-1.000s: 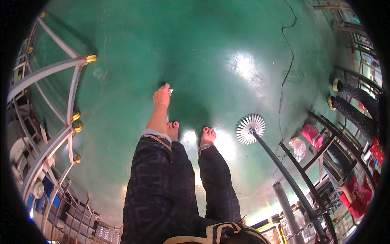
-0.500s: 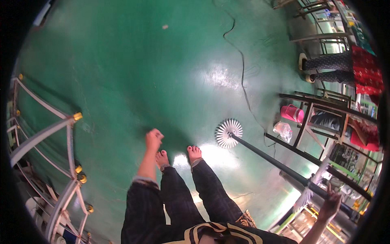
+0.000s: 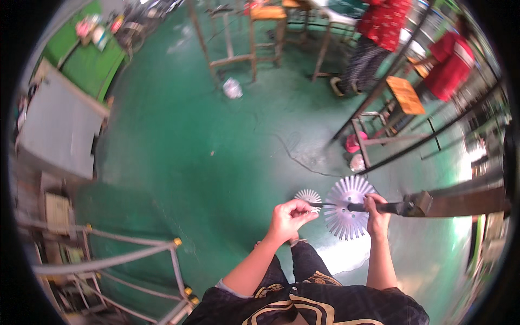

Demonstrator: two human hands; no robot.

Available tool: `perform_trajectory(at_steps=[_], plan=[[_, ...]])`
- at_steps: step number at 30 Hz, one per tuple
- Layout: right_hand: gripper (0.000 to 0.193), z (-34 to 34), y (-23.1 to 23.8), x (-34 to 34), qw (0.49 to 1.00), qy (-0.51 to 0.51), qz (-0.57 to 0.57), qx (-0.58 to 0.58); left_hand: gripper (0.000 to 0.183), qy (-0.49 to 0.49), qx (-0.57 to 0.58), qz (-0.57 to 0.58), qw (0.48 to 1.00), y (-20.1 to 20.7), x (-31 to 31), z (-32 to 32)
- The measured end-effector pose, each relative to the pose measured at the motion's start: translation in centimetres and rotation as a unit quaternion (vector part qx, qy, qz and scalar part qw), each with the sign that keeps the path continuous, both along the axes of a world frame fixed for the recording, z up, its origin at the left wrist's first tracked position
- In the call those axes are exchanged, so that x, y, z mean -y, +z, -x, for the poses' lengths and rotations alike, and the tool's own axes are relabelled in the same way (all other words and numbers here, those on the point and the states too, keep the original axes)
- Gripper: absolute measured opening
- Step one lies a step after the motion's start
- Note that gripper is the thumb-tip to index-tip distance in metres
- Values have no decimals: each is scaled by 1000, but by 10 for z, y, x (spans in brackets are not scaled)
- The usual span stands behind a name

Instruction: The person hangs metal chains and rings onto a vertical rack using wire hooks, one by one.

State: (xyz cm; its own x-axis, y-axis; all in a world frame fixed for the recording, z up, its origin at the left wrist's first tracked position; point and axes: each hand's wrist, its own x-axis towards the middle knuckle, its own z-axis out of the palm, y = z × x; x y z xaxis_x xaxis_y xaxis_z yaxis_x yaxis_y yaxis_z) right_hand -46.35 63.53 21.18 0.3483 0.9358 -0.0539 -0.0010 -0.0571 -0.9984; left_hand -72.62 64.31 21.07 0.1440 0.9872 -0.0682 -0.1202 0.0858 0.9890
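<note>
A dark pole (image 3: 390,208) carries two pale round discs with slots cut all around their rims. The larger slotted disc (image 3: 348,225) is nearer to me. The smaller slotted disc (image 3: 307,194) appears farther down the pole, partly behind my left hand. My left hand (image 3: 290,221) is pinched closed beside the pole, left of the larger disc; a tiny pale item may be at its fingertips, too small to name. My right hand (image 3: 377,218) is closed at the right rim of the larger disc, next to the pole, with its fingers partly hidden.
Metal frames with yellow feet (image 3: 177,241) stand at lower left. A thin cable (image 3: 292,154) crosses the green floor. Wooden stools (image 3: 406,95), a pink bucket (image 3: 355,142) and plastic bags (image 3: 233,88) lie beyond. Two people in red tops are at upper right.
My view has turned toward the right and up. The left hand has come over to the pole and discs. My right hand now meets the larger disc's rim; earlier its fingers were raised near it.
</note>
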Motion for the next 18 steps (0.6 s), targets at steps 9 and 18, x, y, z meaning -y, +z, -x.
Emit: perform_trajectory(at_steps=[9, 18], plan=[[19, -81, 120, 104, 997, -13, -68, -17, 12, -284, 119, -48, 950, 139, 23, -192], [18, -224, 130, 194, 995, -47, -77, -30, 13, -373, 79, -59, 922, 131, 84, -361]])
